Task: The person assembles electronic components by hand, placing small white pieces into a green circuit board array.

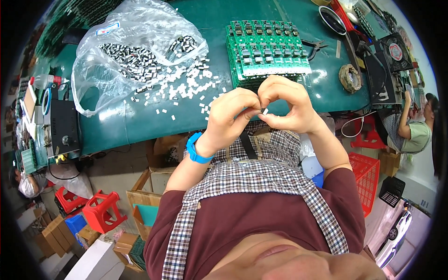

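Observation:
My left hand (232, 115), with a blue band on its wrist, and my right hand (290, 103) meet at the fingertips over the table's near edge. Pinched between them is a small black-and-white block (264, 111), mostly hidden by the fingers. Just beyond the hands sits a stack of green circuit boards (268, 49) carrying rows of components. To the left, a pile of small black-and-white blocks (135, 60) lies in and around a clear plastic bag (88, 77). Many small white-faced pieces (179, 86) are scattered between the bag and my left hand.
Pliers (316, 48) lie right of the boards, near a round brownish roll (350, 78). Black boxes (64, 123) stand at the table's left end. Red stools (103, 212) and a red crate (364, 179) are on the floor. Another person (415, 128) sits at far right.

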`<state>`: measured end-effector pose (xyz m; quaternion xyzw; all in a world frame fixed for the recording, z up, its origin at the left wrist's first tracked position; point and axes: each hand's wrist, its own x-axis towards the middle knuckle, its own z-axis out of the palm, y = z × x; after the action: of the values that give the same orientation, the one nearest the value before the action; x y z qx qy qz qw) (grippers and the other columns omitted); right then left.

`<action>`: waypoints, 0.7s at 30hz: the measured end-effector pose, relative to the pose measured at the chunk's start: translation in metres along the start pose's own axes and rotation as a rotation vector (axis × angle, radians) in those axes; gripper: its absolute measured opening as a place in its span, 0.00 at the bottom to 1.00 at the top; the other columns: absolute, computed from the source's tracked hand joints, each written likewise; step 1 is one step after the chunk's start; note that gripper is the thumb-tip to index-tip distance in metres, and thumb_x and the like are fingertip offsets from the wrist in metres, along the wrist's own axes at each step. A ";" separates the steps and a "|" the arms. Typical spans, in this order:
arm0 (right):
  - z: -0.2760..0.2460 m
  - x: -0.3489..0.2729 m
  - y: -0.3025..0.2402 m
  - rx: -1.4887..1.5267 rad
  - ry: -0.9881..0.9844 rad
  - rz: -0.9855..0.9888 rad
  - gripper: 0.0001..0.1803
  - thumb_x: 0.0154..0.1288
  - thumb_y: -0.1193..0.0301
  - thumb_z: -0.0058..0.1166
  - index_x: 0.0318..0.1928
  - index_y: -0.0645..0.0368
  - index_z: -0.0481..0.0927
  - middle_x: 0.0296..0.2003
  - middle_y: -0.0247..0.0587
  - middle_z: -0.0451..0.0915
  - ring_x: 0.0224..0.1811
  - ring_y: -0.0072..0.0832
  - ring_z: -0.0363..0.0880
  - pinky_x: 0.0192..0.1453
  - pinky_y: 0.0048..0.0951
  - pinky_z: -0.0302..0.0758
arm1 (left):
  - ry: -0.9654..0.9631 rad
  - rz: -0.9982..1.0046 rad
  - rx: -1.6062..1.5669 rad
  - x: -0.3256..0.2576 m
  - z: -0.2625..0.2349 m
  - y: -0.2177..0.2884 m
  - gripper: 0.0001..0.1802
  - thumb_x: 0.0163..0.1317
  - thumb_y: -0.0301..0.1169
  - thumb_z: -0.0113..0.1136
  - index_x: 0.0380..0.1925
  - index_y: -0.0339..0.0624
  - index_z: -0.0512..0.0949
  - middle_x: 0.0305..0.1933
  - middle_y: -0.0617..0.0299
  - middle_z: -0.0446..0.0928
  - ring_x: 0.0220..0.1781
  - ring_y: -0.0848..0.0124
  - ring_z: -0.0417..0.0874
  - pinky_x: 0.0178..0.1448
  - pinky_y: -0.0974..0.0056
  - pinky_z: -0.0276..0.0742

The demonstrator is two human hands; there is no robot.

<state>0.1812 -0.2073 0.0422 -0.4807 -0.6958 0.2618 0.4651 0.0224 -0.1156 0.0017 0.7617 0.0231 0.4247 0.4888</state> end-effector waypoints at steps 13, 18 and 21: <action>0.014 -0.013 0.009 -0.248 0.353 -0.147 0.12 0.42 0.81 0.67 0.31 0.62 0.80 0.30 0.42 0.81 0.33 0.33 0.82 0.36 0.27 0.77 | 0.136 0.092 0.191 0.002 0.004 -0.001 0.10 0.44 0.19 0.67 0.30 0.37 0.79 0.32 0.57 0.79 0.29 0.65 0.80 0.32 0.66 0.76; 0.008 -0.012 0.012 -0.139 0.376 0.008 0.10 0.46 0.82 0.65 0.32 0.63 0.80 0.30 0.41 0.81 0.33 0.30 0.81 0.37 0.26 0.78 | 0.168 0.065 0.201 0.006 0.002 0.000 0.09 0.45 0.17 0.64 0.29 0.36 0.79 0.30 0.56 0.79 0.28 0.63 0.80 0.31 0.65 0.76; -0.027 -0.001 0.020 -0.182 0.436 0.221 0.06 0.54 0.79 0.60 0.34 0.64 0.80 0.34 0.39 0.80 0.36 0.26 0.81 0.41 0.24 0.78 | 0.129 -0.074 0.417 0.014 -0.020 -0.008 0.08 0.50 0.17 0.58 0.32 0.35 0.78 0.34 0.52 0.79 0.34 0.57 0.80 0.38 0.61 0.75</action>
<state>0.2145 -0.2025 0.0373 -0.6386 -0.5433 0.1376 0.5274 0.0210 -0.0912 0.0076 0.8160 0.1696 0.4404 0.3337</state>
